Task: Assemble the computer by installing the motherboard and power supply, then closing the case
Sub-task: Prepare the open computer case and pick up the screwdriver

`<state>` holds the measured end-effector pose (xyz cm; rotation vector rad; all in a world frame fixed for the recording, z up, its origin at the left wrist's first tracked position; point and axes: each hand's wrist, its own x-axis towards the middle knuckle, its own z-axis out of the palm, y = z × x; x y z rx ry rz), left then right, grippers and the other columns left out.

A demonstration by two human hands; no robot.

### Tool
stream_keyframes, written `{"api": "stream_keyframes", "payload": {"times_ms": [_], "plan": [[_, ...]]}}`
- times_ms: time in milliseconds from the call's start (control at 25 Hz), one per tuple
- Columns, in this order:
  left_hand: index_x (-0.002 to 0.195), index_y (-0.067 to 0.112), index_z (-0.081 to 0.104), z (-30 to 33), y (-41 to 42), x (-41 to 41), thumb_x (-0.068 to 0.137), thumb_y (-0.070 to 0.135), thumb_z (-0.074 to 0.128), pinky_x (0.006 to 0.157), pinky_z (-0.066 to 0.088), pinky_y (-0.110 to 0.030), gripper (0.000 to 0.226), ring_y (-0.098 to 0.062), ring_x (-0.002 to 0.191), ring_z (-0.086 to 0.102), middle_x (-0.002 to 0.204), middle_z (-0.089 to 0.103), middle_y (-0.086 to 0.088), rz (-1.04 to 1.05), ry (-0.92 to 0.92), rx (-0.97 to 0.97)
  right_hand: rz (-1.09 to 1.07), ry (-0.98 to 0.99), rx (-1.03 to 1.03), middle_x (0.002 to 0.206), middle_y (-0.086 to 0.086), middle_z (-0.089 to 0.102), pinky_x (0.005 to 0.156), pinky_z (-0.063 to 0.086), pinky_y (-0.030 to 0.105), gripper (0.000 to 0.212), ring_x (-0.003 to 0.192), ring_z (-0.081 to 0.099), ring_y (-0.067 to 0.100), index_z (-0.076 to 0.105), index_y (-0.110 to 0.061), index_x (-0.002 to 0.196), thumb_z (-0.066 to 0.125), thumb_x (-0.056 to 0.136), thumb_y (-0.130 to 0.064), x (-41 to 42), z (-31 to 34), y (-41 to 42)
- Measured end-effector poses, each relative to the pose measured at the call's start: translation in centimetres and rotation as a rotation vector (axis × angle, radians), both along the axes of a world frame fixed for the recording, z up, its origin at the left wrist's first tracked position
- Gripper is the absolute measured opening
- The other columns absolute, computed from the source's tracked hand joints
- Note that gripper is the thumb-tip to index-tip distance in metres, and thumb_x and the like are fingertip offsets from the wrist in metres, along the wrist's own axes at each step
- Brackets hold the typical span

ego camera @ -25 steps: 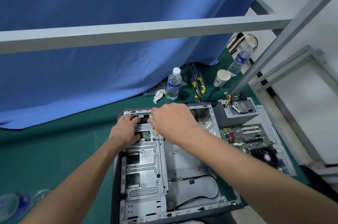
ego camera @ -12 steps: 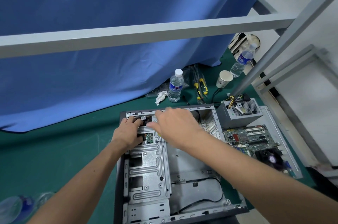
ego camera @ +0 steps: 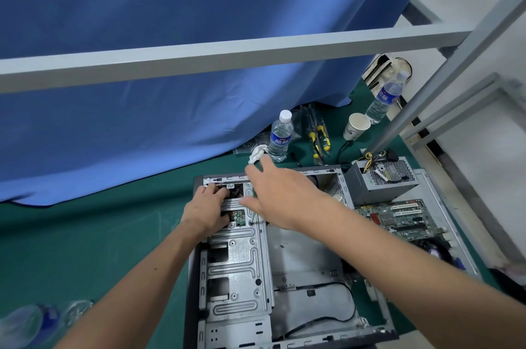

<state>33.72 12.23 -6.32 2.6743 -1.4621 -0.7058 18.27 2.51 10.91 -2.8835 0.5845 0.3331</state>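
An open grey computer case [ego camera: 301, 260] lies flat on the green mat, its drive cage [ego camera: 236, 271] on the left and its floor bare. My left hand [ego camera: 206, 210] reaches into the far left corner of the case, fingers curled among black parts at the cage's far end; what they hold is hidden. My right hand [ego camera: 280, 192] hovers over the far edge of the case with fingers spread and nothing in it. The power supply [ego camera: 381, 182] stands outside the case at its far right corner. The motherboard [ego camera: 398, 219] lies on the side panel [ego camera: 439, 220] to the right.
Behind the case stand a water bottle [ego camera: 280, 136], a crumpled white tissue [ego camera: 257, 153], yellow-handled pliers [ego camera: 318, 138] and a paper cup [ego camera: 357, 126]. A second bottle [ego camera: 385, 98] leans at the far right. A grey metal frame bar [ego camera: 227, 55] crosses overhead; a blue curtain hangs behind.
My right hand has lifted off the cage's far end and opened, moving up and away toward the case's far edge. My left hand has stayed in the same corner.
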Motion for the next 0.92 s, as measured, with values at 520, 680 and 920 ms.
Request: {"api": "stream_keyframes", "payload": {"times_ms": [520, 680, 920], "plan": [[0.139, 0.031, 0.043, -0.4, 0.0, 0.2, 0.085, 0.038, 0.065, 0.090, 0.048, -0.038, 0.059, -0.021, 0.121, 0.035, 0.126, 0.042, 0.003, 0.001, -0.006, -0.001, 0.118, -0.007, 0.052, 0.100, 0.006, 0.044, 0.059, 0.033, 0.035, 0.020, 0.079, 0.058, 0.034, 0.050, -0.020, 0.113, 0.055, 0.094, -0.018, -0.4, 0.4, -0.7], [0.139, 0.028, 0.042, -0.5, 0.0, 0.0, 0.085, 0.038, 0.065, 0.091, 0.047, -0.037, 0.059, -0.020, 0.121, 0.035, 0.126, 0.041, 0.003, 0.004, -0.013, 0.007, 0.073, -0.031, -0.220, 0.100, 0.008, 0.064, 0.059, 0.030, 0.033, 0.037, 0.089, 0.065, 0.031, 0.051, -0.015, 0.102, 0.035, 0.104, -0.049, 0.0, -0.4, 0.0], [0.138, 0.031, 0.044, -0.4, -0.1, 0.2, 0.084, 0.038, 0.066, 0.089, 0.047, -0.036, 0.059, -0.020, 0.120, 0.035, 0.127, 0.042, 0.004, 0.009, -0.002, -0.015, 0.136, -0.009, -0.001, 0.103, 0.008, 0.052, 0.063, 0.034, 0.034, 0.016, 0.085, 0.059, 0.034, 0.054, -0.019, 0.111, 0.055, 0.096, -0.022, 0.0, 0.5, -1.1]]}}
